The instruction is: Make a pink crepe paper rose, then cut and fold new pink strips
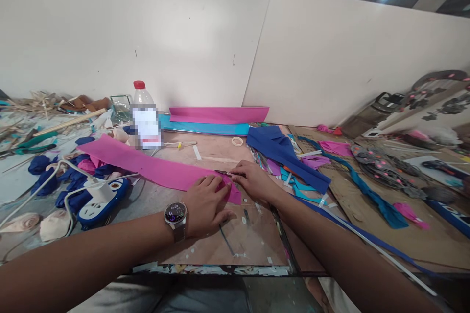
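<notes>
A long pink fabric strip [147, 168] lies slantwise over the table, its right end under my hands. My left hand [207, 200] rests palm-down on that end, fingers spread and holding nothing; a watch [175, 215] is on its wrist. My right hand [251, 181] pinches a slim pointed tool [223, 172], which looks like a small blade, its dark tip pointing left over the strip. Its exact kind is hard to make out. A folded piece of dark blue fabric [290, 154] lies just right of my right hand.
A power strip [103, 203] with cables and blue fabric bunches [44, 178] sits at left. Behind are a lit phone [146, 124], a red-capped bottle [141, 93], another pink strip [220, 115] and a tape ring [237, 142]. Cardboard [352, 200] with scraps lies at right.
</notes>
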Demonstrator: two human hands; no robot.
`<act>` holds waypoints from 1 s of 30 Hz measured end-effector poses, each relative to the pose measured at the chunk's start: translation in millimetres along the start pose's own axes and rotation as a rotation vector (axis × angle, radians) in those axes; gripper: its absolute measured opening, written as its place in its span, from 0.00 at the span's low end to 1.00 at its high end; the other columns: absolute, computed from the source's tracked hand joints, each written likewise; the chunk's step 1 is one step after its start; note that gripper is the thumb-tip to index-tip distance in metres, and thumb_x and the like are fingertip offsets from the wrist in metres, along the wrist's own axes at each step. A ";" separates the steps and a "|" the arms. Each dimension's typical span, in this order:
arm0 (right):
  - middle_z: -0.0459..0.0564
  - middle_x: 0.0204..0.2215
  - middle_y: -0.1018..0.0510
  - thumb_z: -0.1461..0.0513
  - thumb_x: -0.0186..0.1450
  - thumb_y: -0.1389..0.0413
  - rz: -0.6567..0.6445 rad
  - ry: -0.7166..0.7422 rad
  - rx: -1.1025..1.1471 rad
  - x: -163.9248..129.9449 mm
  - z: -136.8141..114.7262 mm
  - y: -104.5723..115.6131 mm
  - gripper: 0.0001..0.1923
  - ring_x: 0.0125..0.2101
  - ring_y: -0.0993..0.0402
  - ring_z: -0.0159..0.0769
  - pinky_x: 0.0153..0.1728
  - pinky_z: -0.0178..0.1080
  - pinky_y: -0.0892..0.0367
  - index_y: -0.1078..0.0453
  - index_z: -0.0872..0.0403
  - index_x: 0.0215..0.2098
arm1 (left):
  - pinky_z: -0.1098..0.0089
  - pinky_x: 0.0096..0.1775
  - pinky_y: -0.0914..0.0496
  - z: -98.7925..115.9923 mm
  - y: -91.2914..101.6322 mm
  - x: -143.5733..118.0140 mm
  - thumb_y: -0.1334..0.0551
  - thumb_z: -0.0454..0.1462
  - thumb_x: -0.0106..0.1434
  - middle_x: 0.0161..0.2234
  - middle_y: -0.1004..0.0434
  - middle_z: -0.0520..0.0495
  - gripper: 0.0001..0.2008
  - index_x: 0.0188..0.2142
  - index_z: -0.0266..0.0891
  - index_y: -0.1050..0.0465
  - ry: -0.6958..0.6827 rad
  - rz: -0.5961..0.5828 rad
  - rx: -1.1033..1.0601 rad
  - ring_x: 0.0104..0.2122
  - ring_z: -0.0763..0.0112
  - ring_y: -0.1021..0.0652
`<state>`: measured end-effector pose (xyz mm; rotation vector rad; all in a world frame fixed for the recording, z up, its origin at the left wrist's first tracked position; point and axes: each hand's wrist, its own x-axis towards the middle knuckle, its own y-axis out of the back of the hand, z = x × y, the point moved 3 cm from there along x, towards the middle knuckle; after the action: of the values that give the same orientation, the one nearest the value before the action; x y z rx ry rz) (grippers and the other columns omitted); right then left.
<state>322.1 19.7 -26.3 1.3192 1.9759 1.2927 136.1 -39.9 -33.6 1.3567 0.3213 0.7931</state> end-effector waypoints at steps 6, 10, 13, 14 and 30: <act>0.53 0.38 0.18 0.61 0.71 0.45 0.040 -0.047 0.044 2.4 3.7 -0.1 0.11 0.40 0.23 0.38 0.42 0.38 0.33 0.19 0.53 0.41 | 0.51 0.53 0.35 -0.1 1.1 0.2 0.48 0.57 0.69 0.52 0.30 0.37 0.30 0.59 0.39 0.34 0.001 -0.006 -0.008 0.51 0.49 0.31; 0.53 0.39 0.17 0.59 0.72 0.46 0.128 -0.100 0.052 3.2 12.2 0.5 0.12 0.40 0.23 0.39 0.43 0.39 0.32 0.20 0.53 0.43 | 0.51 0.53 0.35 -0.7 1.9 -0.4 0.48 0.57 0.68 0.53 0.30 0.37 0.31 0.60 0.39 0.34 0.004 -0.021 -0.011 0.51 0.49 0.30; 0.54 0.39 0.17 0.59 0.71 0.45 0.173 -0.117 0.006 4.2 19.2 3.1 0.11 0.40 0.22 0.39 0.43 0.40 0.31 0.21 0.54 0.42 | 0.52 0.53 0.35 -0.8 1.9 -1.0 0.48 0.57 0.68 0.53 0.30 0.37 0.31 0.59 0.39 0.33 0.014 -0.024 -0.017 0.51 0.49 0.30; 0.54 0.38 0.17 0.60 0.71 0.45 0.181 -0.119 -0.015 4.5 21.6 4.1 0.11 0.39 0.23 0.40 0.43 0.40 0.31 0.21 0.55 0.41 | 0.51 0.53 0.35 -0.7 1.7 -1.1 0.48 0.57 0.68 0.53 0.30 0.37 0.31 0.59 0.39 0.33 0.016 -0.023 -0.018 0.51 0.49 0.31; 0.50 0.58 0.24 0.68 0.69 0.47 0.027 0.264 -0.285 4.0 -3.9 -17.3 0.20 0.59 0.40 0.49 0.60 0.55 0.44 0.25 0.47 0.56 | 0.47 0.56 0.35 -2.3 -3.9 0.3 0.47 0.59 0.66 0.56 0.32 0.35 0.33 0.60 0.40 0.33 0.044 0.008 -0.015 0.55 0.44 0.32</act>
<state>309.1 19.5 -39.0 1.0873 1.8525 1.7641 136.1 -38.1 -37.7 1.3287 0.3439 0.8318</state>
